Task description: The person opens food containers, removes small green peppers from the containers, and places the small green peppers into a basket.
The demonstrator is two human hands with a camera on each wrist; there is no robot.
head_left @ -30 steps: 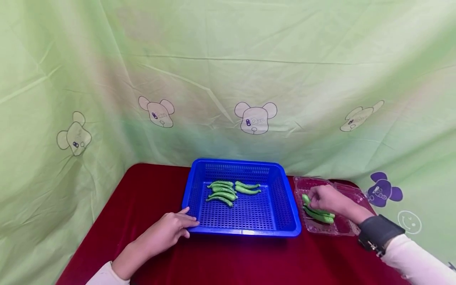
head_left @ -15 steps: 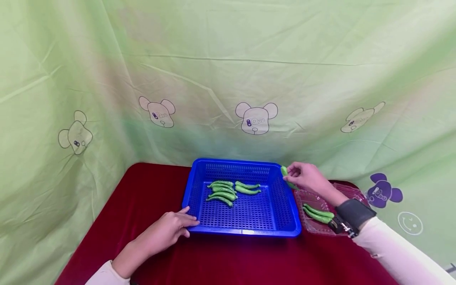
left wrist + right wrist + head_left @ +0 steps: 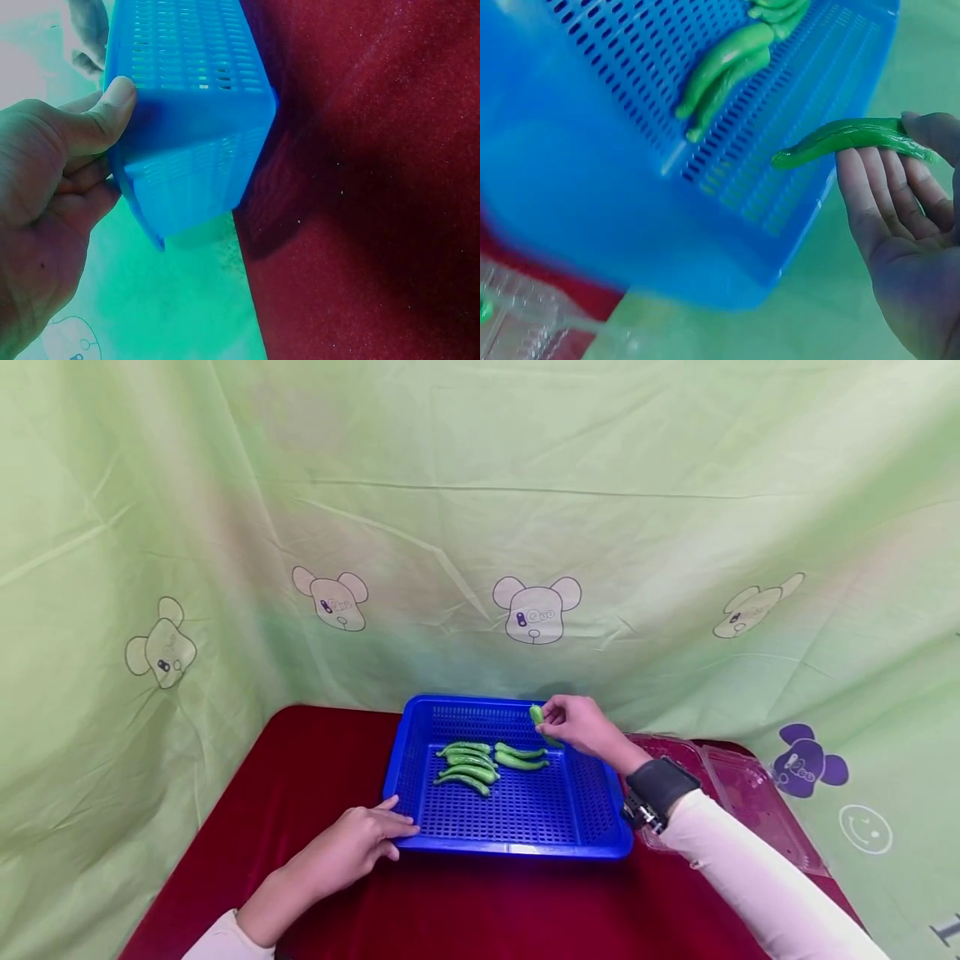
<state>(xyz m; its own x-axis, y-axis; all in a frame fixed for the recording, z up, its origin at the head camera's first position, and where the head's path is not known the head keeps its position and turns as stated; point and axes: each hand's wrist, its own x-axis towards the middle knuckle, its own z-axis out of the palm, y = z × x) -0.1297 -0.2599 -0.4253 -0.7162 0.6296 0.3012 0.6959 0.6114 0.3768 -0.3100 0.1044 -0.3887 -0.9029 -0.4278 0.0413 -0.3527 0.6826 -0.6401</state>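
My left hand (image 3: 360,837) holds the blue plastic basket (image 3: 517,849) at its near left corner, thumb (image 3: 112,109) and fingers pinching the rim in the left wrist view. Over the basket's back right part, my right hand (image 3: 585,725) pinches a curved green chili pepper (image 3: 537,716) between thumb and fingertips. The pepper's thin end points out past the fingers in the right wrist view. Below it, on the basket's slotted floor, lie two peppers (image 3: 724,71) side by side, with a group of several more peppers (image 3: 467,768) to their left.
To the right of the basket lies a clear plastic container (image 3: 750,793) with an open lid, partly hidden behind my right forearm. A bit of green pepper (image 3: 485,310) shows in it. A dark red cloth (image 3: 480,910) covers the table, with a green curtain (image 3: 427,635) behind.
My right hand has lifted one pepper out of the clear container and carried it left, past the basket's right rim, to over the basket. My left hand has stayed at the corner.
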